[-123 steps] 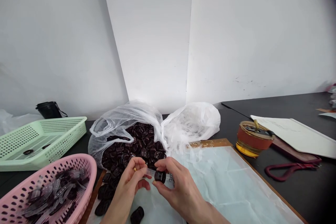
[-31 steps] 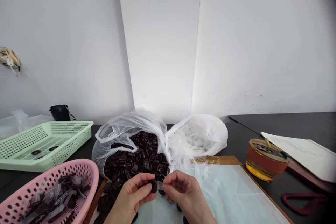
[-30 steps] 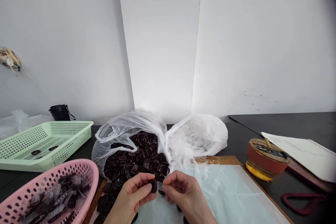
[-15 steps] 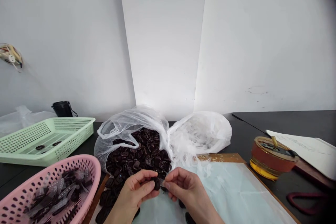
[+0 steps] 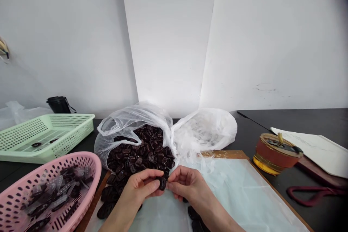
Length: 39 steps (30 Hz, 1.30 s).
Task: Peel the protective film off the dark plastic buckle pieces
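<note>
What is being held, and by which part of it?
The left hand pinches a small dark piece by its left side; the right hand is at its right side, its grip unclear.

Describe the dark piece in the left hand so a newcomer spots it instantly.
On the black table, find the clear bag spilling a heap of dark pieces. At the heap's near edge, the left hand pinches the dark piece beside the right hand. Being held up sets it apart from the heap.
</note>
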Motion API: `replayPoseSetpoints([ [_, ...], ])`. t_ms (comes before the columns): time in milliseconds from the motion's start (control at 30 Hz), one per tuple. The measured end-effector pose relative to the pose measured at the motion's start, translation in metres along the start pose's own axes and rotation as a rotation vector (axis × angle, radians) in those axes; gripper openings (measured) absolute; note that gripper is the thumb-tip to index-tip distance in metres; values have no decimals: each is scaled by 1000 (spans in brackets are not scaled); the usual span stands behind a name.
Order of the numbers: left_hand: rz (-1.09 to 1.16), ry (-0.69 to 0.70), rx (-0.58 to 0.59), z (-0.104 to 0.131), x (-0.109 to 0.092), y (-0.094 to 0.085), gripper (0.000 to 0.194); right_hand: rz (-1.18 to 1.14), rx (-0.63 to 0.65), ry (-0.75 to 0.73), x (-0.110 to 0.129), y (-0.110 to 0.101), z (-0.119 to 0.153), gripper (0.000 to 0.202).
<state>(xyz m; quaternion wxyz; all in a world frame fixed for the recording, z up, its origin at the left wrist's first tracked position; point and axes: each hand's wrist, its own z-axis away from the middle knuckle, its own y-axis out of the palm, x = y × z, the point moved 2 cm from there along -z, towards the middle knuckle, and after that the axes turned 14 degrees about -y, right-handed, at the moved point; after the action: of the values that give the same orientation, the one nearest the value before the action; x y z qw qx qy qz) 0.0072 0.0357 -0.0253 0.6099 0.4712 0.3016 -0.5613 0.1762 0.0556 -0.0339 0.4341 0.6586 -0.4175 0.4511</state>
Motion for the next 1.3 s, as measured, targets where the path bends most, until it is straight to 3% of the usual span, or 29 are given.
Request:
replayPoseSetpoints([
  [633, -46, -8, -55, -3, 3, 0, 32, -8, -82, -36, -8, 6, 2, 6],
  [900, -115, -9, -5, -4, 2, -4, 26, -23, 16, 19, -3, 3, 6, 11],
  [1100, -271, 164, -77, -8, 4, -4, 17, -55, 61, 47, -3, 1, 5, 22],
  [1233, -420, 300, -135, -8, 4, -1, 20, 54, 73, -23, -9, 5, 6, 13],
  [1300, -427, 292, -140, -8, 4, 0, 24, 130, 77, -74, -10, 7, 6, 9],
])
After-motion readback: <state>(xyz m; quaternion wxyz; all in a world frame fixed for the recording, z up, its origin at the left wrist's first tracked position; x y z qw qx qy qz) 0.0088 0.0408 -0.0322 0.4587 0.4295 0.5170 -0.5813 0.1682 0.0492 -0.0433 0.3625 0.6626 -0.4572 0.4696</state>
